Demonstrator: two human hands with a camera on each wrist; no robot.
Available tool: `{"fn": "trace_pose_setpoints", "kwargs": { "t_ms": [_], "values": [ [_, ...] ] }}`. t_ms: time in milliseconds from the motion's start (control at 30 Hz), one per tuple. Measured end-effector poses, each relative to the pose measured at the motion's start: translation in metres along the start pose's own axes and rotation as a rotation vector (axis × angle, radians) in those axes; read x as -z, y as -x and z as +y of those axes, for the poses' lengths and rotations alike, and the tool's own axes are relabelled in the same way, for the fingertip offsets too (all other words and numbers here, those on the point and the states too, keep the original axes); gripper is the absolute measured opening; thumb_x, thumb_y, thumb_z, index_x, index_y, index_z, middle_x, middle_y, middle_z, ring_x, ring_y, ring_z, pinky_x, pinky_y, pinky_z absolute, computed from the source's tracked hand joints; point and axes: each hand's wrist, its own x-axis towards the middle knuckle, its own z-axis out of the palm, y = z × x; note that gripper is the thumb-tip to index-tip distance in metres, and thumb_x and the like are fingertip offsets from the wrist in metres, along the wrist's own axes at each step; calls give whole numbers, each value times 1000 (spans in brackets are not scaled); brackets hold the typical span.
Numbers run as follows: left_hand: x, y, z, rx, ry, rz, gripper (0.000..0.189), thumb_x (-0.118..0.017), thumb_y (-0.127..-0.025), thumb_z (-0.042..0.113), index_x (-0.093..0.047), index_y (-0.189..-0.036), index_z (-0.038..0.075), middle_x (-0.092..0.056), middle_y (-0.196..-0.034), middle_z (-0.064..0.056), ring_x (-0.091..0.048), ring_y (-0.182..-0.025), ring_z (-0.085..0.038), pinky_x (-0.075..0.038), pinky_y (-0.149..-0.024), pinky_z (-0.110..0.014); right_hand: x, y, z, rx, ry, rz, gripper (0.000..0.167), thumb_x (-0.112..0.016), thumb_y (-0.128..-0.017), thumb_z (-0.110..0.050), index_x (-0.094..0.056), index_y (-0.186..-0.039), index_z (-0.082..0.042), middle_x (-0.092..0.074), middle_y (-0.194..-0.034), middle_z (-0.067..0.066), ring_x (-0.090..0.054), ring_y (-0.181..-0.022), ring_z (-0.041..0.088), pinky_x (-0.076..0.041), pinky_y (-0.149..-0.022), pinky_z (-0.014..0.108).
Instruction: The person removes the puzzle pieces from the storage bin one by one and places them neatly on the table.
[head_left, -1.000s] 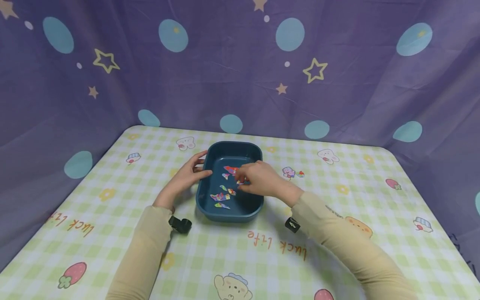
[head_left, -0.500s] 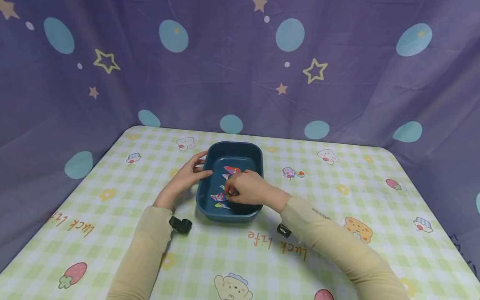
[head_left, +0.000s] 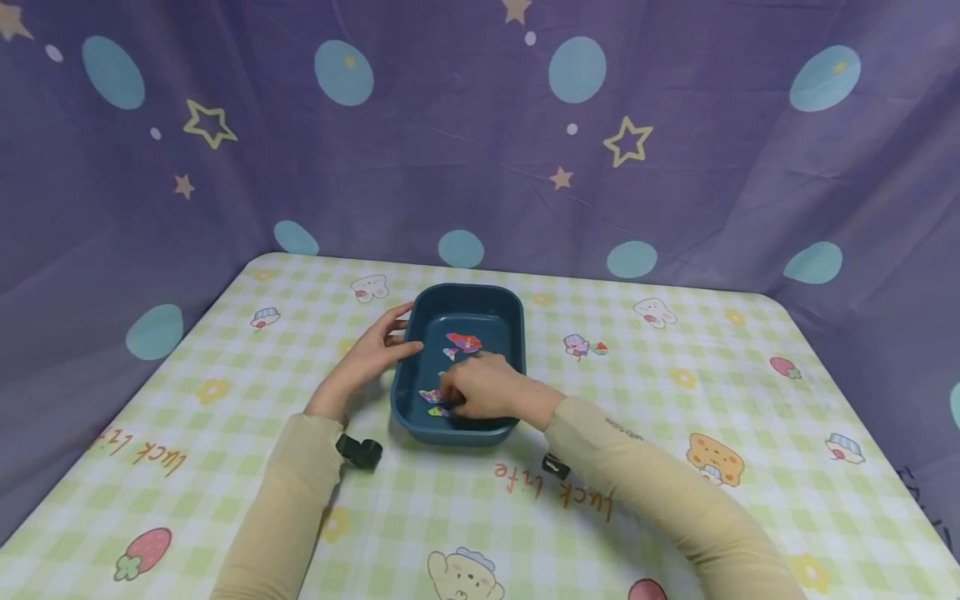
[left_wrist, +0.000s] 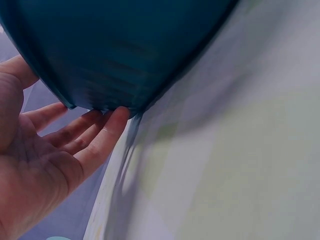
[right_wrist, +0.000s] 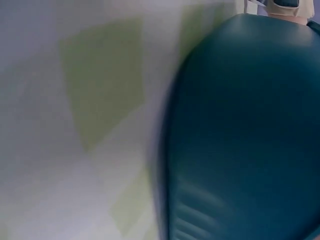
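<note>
A dark teal plastic tub [head_left: 504,307] stands on the tablecloth. My left hand [head_left: 378,346] holds its left wall, the thumb over the rim and the fingers against the outside. In the left wrist view, fingertips [left_wrist: 119,114] touch the tub's outer wall. My right hand [head_left: 483,387] reaches down inside the tub with bent fingers, low over the floor among small colourful flat pieces. A red patterned piece [head_left: 463,342] lies beyond the hand, a smaller piece [head_left: 450,353] close by it. Left of the fingers show a purple piece [head_left: 430,396] and a greenish piece [head_left: 438,412]. Whether the right fingers pinch a piece, I cannot tell.
The checked tablecloth [head_left: 360,533] carries printed strawberries, flowers and animals. A purple patterned curtain [head_left: 450,167] hangs behind the table. Black wrist cameras sit at the left cuff [head_left: 358,451] and the right cuff [head_left: 555,466].
My right hand has moved toward the near left inside the tub, now covering some pieces seen before and uncovering the red one. The left hand and the tub stay put.
</note>
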Motion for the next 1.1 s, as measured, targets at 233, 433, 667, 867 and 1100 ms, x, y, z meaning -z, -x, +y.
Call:
{"fn": "trace_pose_setpoints", "kwargs": {
  "t_ms": [233, 433, 667, 867, 1100],
  "values": [
    [0, 1, -1, 2, 9, 2, 72, -62, -87, 24, -21, -145, 23, -36, -138, -18, -45, -120, -33, -44, -91, -45, -3, -5, -4, -2, 17, -26, 20, -70, -78, -36, -67, -95, -26, -64, -81, -15, -58, -78, 1, -43, -88, 41],
    [0, -1, -1, 9, 6, 6, 70, -61, -88, 20, -21, -145, 24, -36, -138, -17, -45, -119, -33, -43, -91, -46, -3, -6, -5, -9, 12, -34, 19, -69, -79, -35, -68, -96, -26, -63, -80, -15, -58, -75, 1, -44, -85, 39],
    [-1, -1, 0, 8, 0, 9, 70, -60, -88, 19, -20, -146, 23, -35, -138, -18, -46, -119, -34, -43, -91, -46, -5, -7, -1, -30, -1, -39, 11, -67, -81, -31, -69, -91, -27, -64, -77, -16, -59, -75, 2, -44, -79, 34],
    [-1, 0, 0, 8, 0, 16, 70, -60, -88, 17, -20, -146, 23, -36, -138, -18, -46, -119, -33, -43, -91, -45, -2, -5, -1, -52, -9, -59, 8, -67, -81, -29, -69, -89, -26, -62, -73, -17, -58, -74, 3, -44, -77, 33],
    [0, 0, -1, 6, 5, 13, 71, -61, -87, 20, -21, -145, 24, -36, -137, -17, -46, -119, -33, -43, -91, -45, -1, -3, -2, -27, 17, -39, 4, -68, -78, -26, -65, -77, -27, -57, -65, -17, -55, -67, 3, -43, -74, 35]
  ]
}}
